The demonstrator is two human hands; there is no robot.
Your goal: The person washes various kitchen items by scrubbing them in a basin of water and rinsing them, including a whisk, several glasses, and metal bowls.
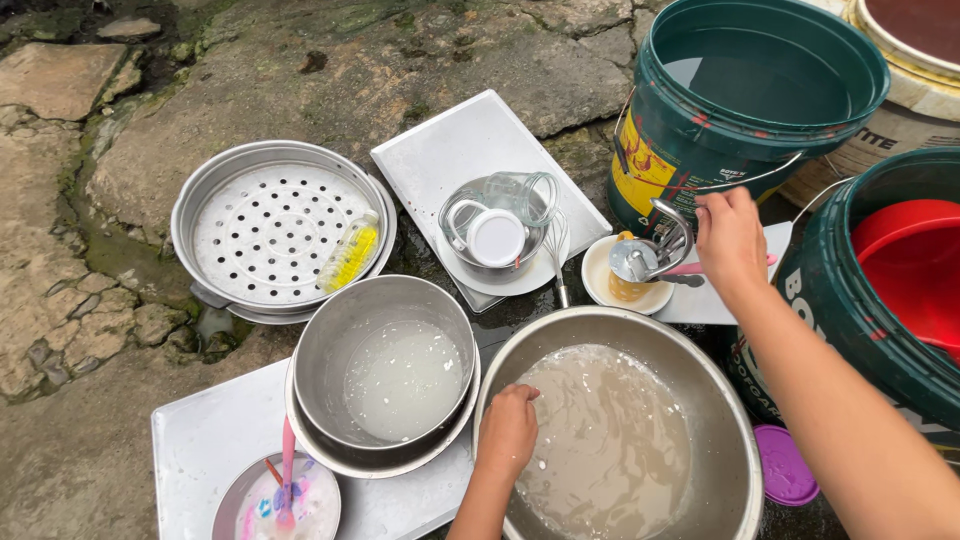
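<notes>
Over a small cream bowl, the right hand has its grip closed on a metal utensil. Below it, the left hand dips into the cloudy water of a large steel basin, fingers curled, grip unclear.

Outdoor washing spot (stone ground, buckets, basins).

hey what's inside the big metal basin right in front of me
The big metal basin holds cloudy, soapy water. The left hand dips in at its rim. The murky water hides anything on the bottom.
</notes>
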